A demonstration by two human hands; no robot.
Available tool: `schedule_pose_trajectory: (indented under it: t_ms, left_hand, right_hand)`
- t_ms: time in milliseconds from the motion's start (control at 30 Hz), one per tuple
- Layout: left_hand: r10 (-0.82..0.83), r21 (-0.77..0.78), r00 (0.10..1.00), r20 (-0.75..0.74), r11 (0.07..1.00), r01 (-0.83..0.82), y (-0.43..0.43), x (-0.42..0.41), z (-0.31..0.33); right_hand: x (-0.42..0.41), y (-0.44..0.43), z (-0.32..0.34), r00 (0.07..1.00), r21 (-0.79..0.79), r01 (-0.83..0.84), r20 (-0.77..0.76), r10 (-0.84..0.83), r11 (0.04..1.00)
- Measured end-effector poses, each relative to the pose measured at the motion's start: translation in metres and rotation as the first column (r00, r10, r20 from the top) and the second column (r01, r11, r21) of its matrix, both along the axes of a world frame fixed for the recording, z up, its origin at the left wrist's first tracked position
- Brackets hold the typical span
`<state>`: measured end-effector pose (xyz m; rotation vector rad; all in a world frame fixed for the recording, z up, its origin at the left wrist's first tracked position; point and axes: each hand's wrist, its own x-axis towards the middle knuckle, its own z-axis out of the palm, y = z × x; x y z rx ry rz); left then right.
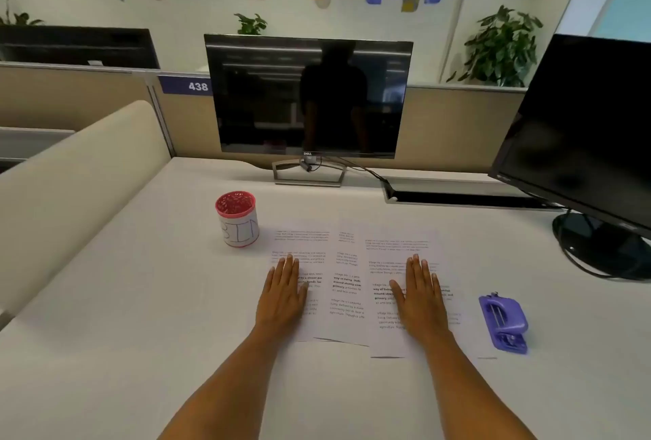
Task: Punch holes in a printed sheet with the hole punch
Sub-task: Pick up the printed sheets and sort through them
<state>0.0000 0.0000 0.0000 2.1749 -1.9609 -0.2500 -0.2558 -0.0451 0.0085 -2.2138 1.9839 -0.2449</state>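
Note:
Three printed sheets (347, 277) lie overlapping on the white desk in front of me, text facing up. My left hand (283, 293) rests flat, palm down, on the leftmost sheet. My right hand (419, 293) rests flat on the rightmost sheet. Both hands hold nothing, with the fingers stretched out side by side. A purple hole punch (503, 323) sits on the desk to the right of the sheets, a short way from my right hand and apart from it.
A red-rimmed cup (237, 219) labelled "BIN" stands left of the sheets. A monitor (308, 98) stands at the back and a second monitor (584, 143) at the right with its round base (599, 246) and cables. A cable slot (458, 198) runs behind the papers.

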Motion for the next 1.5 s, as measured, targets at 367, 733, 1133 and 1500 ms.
schedule_pose_trajectory:
  t_ms: [367, 733, 1133, 1500]
  left_hand:
    - [0.048, 0.016, 0.998, -0.048, 0.999, -0.047, 0.0, -0.005, -0.013]
    - [0.305, -0.043, 0.915, -0.263, 0.944, -0.327, -0.001, -0.012, 0.008]
    - [0.65, 0.207, 0.72, -0.241, 0.76, -0.616, -0.024, -0.002, 0.035]
    - [0.717, 0.4, 0.665, -0.208, 0.683, -0.611, -0.037, 0.013, 0.044]
  right_hand:
    - [-0.004, 0.0, -0.016, 1.0, 0.093, -0.002, -0.008, 0.003, 0.996]
    - [-0.006, -0.013, 0.017, 0.922, -0.031, 0.248, 0.316, -0.226, 0.968]
    - [-0.049, -0.049, 0.049, 0.904, 0.348, 0.417, -0.066, -0.421, 0.84]
    - [-0.05, -0.055, 0.049, 0.865, 0.435, 0.405, 0.101, -0.491, 0.804]
